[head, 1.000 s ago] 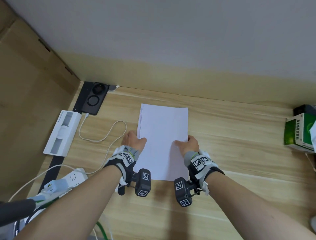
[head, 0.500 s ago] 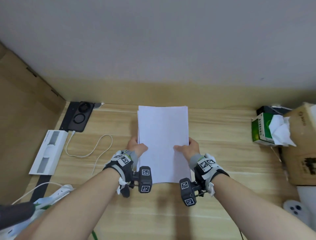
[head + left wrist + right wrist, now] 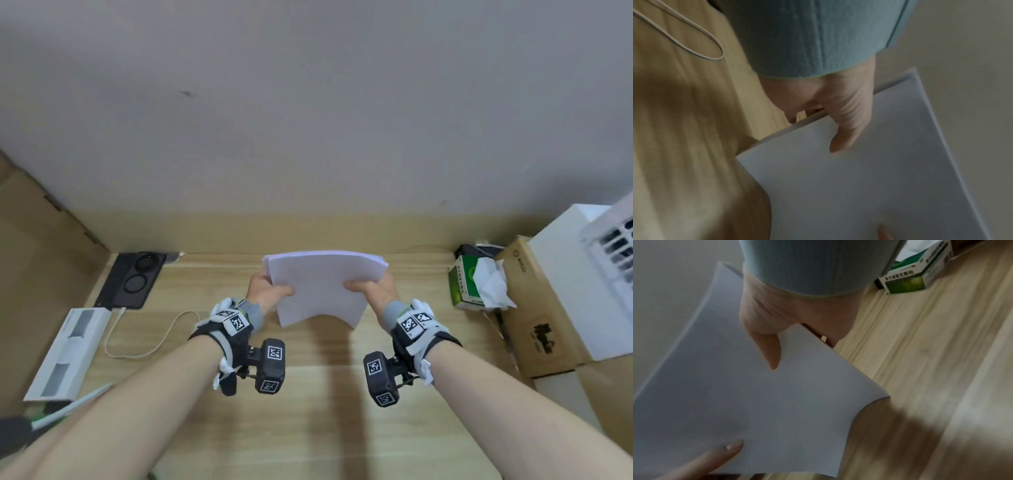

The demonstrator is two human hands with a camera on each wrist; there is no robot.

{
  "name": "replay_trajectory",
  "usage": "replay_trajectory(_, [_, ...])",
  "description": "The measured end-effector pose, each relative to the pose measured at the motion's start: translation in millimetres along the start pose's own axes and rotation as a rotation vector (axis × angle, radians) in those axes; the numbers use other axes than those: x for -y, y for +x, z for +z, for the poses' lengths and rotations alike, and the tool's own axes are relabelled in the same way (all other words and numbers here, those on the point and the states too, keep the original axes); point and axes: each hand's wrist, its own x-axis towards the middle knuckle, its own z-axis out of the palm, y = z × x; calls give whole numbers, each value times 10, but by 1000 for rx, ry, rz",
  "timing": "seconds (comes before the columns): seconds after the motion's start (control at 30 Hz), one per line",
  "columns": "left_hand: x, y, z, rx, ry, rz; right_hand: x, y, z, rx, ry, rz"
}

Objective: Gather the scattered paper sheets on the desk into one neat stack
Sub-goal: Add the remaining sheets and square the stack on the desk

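Observation:
A stack of white paper sheets [image 3: 320,287] hangs in the air above the wooden desk [image 3: 308,394], tilted up and bowed, its near edge arching. My left hand [image 3: 269,291] grips the stack's left edge, thumb on top and fingers under it. My right hand [image 3: 371,289] grips the right edge the same way. The left wrist view shows the left thumb [image 3: 846,129] lying on the top sheet of the paper stack [image 3: 859,178]. In the right wrist view the right thumb [image 3: 768,352] presses on the paper stack [image 3: 735,394].
A black charging pad [image 3: 133,281], a white box [image 3: 65,349] and a looped white cable [image 3: 144,339] lie at the left. A green tissue box [image 3: 476,284] and cardboard boxes [image 3: 534,308] stand at the right. A wall [image 3: 308,120] rises behind the desk.
Both hands have lifted the stack off the desk and tilted its far edge up. The sheets now bow between the hands. The head view has swung upward and to the right.

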Motion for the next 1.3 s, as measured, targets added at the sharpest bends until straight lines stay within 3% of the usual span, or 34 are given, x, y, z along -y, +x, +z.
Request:
replay_trajectory(0.13, [47,18,91,-32,-16,27,-36,14,22,-15,30,12])
replay_trajectory(0.37, [-98,211,141,-64,-50,-50,66,185,18,-44,74,34])
replay_trajectory(0.67, [284,456,223,-33,-1,-121,-217,489,-29,-31,8,116])
replay_trajectory(0.8, [240,631,211,70,49,-122,-234,676,-11,-31,-12,172])
replay_trajectory(0.93, [340,810,280,156,83,-261,-419,852,53,-31,-91,278])
replay_trajectory(1.13, [676,1181,409,160,225,-416,-859,1245,149,-68,-223,352])
replay_trajectory(1.3, [855,1324,413,115,335,-431,-1044,1488,211,-115,-280,396])
